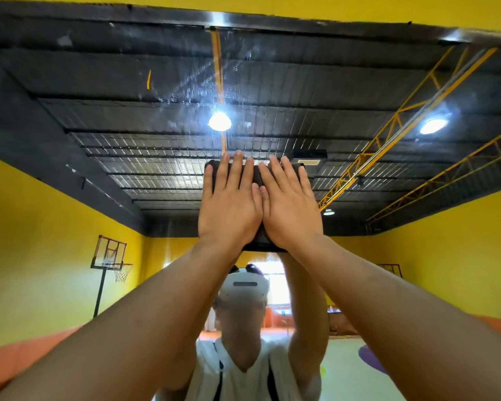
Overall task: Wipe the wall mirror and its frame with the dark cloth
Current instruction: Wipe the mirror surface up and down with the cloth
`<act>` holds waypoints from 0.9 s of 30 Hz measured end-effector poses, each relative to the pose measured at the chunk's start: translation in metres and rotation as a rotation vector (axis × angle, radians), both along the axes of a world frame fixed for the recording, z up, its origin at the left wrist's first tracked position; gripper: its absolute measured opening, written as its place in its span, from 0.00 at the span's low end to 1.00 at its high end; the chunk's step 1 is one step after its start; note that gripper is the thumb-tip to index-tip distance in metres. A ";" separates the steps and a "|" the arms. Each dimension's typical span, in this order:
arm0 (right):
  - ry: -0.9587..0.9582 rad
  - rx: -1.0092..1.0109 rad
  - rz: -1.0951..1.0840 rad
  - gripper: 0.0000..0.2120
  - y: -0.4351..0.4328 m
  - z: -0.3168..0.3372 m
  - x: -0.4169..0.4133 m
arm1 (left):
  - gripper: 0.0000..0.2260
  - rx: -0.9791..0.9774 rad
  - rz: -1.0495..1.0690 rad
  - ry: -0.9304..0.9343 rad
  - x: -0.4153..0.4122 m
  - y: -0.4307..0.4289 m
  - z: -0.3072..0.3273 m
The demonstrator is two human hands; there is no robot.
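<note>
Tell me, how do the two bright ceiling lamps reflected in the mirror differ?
The middle lamp looks round, the right lamp a flattened oval. The middle lamp sits amid streaky smears on the mirror, above the dark cloth; the right lamp shines beside the yellow truss. Both glow white and are only reflections.

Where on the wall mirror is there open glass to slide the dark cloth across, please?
The large wall mirror has open glass left of the left hand, right of the right hand, and above them up to its dark top frame strip. The middle is crowded: both flat hands lie side by side over the dark folded cloth.
</note>
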State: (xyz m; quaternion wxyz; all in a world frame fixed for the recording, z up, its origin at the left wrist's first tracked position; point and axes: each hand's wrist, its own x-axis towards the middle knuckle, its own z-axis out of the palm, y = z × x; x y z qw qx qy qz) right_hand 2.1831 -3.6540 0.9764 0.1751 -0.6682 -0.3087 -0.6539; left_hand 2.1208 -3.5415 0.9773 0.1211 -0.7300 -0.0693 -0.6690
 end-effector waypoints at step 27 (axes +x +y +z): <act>-0.016 0.011 -0.036 0.26 -0.113 -0.033 0.054 | 0.29 0.027 0.011 0.011 0.055 -0.111 -0.036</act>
